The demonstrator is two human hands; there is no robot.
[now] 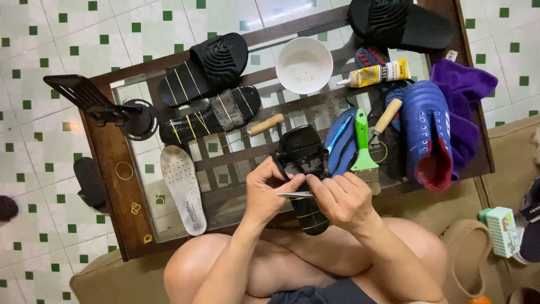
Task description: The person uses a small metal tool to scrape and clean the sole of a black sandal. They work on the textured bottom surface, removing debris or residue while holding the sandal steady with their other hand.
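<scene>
My left hand [269, 188] grips the strap of a black sandal [304, 169] that stands over my knees at the table's near edge. Rubber bands wrap the sandal's lower part. My right hand [342, 198] pinches a thin metal tool [293, 194] that lies across the sandal, its tip toward my left fingers. Both hands touch each other over the sandal.
On the glass-topped wooden table [112, 163] lie two black slides bound with rubber bands [209, 95], a white insole [183, 188], a white bowl [305, 65], a glue tube [376, 74], a green brush [363, 152], a wooden-handled awl [264, 125], a blue shoe [426, 135], a purple cloth [462, 84] and loose rubber bands [125, 170].
</scene>
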